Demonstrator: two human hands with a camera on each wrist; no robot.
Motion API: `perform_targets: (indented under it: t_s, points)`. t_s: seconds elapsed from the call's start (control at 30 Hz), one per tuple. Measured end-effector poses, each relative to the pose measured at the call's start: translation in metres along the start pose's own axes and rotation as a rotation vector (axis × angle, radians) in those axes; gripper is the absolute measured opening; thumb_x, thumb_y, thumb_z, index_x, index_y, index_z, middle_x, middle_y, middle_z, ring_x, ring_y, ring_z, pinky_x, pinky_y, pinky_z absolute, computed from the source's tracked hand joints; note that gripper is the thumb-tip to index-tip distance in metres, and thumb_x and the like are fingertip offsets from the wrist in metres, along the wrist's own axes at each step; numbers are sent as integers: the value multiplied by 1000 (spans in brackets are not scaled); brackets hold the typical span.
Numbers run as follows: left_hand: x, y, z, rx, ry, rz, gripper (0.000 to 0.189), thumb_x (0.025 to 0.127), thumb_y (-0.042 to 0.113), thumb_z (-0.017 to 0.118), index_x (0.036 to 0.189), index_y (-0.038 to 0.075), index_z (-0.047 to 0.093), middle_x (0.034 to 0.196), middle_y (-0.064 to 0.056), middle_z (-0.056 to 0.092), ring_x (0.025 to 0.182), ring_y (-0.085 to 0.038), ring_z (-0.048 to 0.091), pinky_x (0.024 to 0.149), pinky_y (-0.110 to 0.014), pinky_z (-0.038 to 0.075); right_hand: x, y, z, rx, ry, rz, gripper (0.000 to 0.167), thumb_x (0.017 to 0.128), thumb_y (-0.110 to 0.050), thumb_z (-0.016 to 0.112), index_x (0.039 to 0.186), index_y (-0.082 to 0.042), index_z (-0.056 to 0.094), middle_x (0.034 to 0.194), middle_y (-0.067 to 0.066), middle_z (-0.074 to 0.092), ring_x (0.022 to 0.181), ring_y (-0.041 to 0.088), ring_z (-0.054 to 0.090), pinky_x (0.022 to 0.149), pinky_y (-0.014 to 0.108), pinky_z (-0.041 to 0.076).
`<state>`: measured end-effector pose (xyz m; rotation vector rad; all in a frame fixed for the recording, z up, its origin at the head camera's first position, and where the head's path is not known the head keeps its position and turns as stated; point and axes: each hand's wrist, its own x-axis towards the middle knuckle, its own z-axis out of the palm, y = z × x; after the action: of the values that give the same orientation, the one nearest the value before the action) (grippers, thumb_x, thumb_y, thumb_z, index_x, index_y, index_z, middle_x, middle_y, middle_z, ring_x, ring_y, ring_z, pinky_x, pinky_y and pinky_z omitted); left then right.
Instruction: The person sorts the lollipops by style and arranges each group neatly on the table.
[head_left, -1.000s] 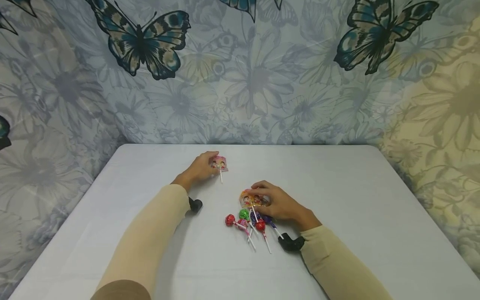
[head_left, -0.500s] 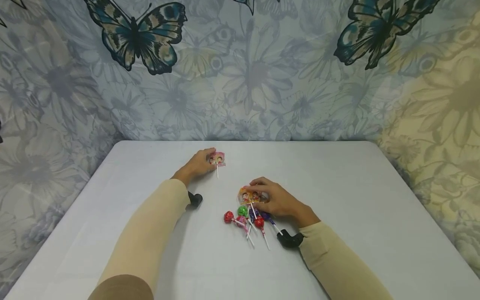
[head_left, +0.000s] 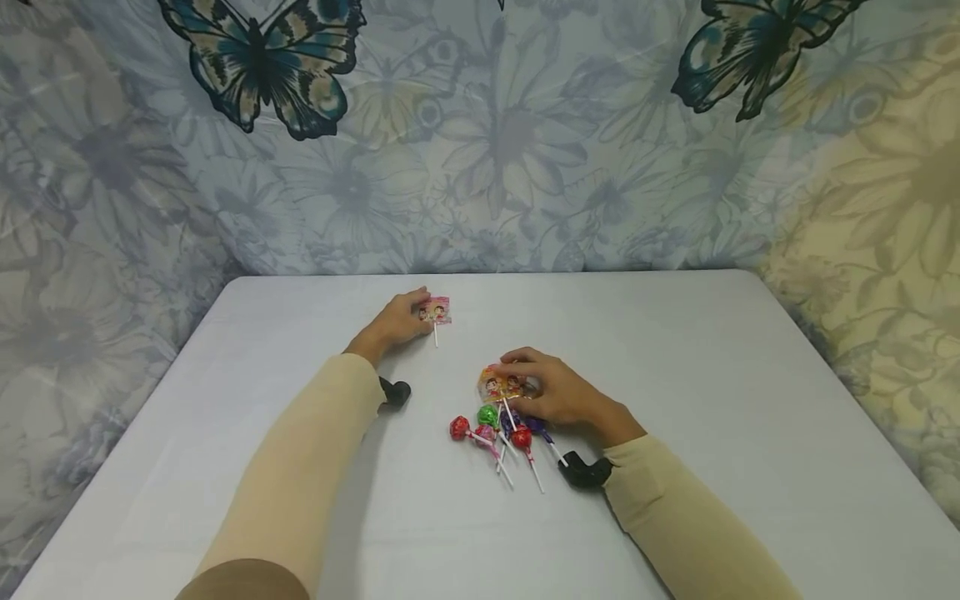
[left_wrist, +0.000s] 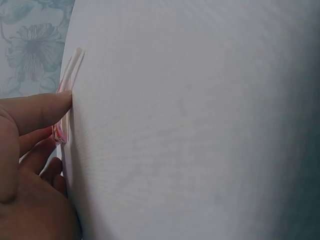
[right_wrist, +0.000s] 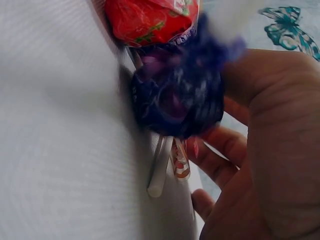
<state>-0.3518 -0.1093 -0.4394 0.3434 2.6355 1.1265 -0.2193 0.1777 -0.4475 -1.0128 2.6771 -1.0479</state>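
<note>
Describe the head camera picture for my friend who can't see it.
A left hand pinches a pink-wrapped lollipop near the far edge of a white table, while the right hand holds an orange-wrapped lollipop beside a bunch of colorful round lollipops. A flowery, butterfly-patterned wall stands behind.

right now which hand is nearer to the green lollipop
Right. The right hand is just beyond the green lollipop, to its right, at the orange-wrapped lollipop. The left hand is farther off, well beyond it to the left, pinching the pink-wrapped lollipop.
</note>
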Motion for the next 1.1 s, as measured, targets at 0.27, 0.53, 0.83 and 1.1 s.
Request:
perform_targets:
  t_s: [0.27, 0.53, 0.83, 1.1]
  points:
    - [0, 1, 1, 10, -2, 14, 64, 87, 2, 66, 146, 2, 40, 157, -4, 23, 144, -22, 12, 113, -36, 9, 0, -1, -1, -1, -1, 5, 49, 83, -14, 73, 131, -13, 62, 135, 7, 49, 122, 26, 46, 97, 47, 40]
    - [0, -1, 1, 3, -4, 9, 64, 86, -1, 62, 146, 3, 40, 158, -3, 21, 144, -22, 11, 113, -36, 8, 1, 0, -1, 6, 21, -17, 48, 81, -12, 74, 128, -11, 64, 132, 5, 50, 120, 25, 48, 98, 47, 40]
    - [0, -1, 0, 10, -11, 23, 68, 81, -10, 50, 147, 2, 38, 158, -5, 19, 144, -23, 10, 113, -36, 7, 2, 1, -2, 10, 56, -49, 47, 81, -14, 74, 127, -9, 65, 130, 5, 51, 121, 25, 48, 100, 49, 37]
    - [-2, -1, 0, -8, -18, 12, 67, 83, -7, 54, 147, 3, 38, 158, -3, 18, 144, -22, 8, 113, -36, 6, 1, 0, -1, 12, 77, -57, 46, 81, -13, 75, 125, -8, 66, 130, 8, 52, 121, 26, 48, 100, 49, 37]
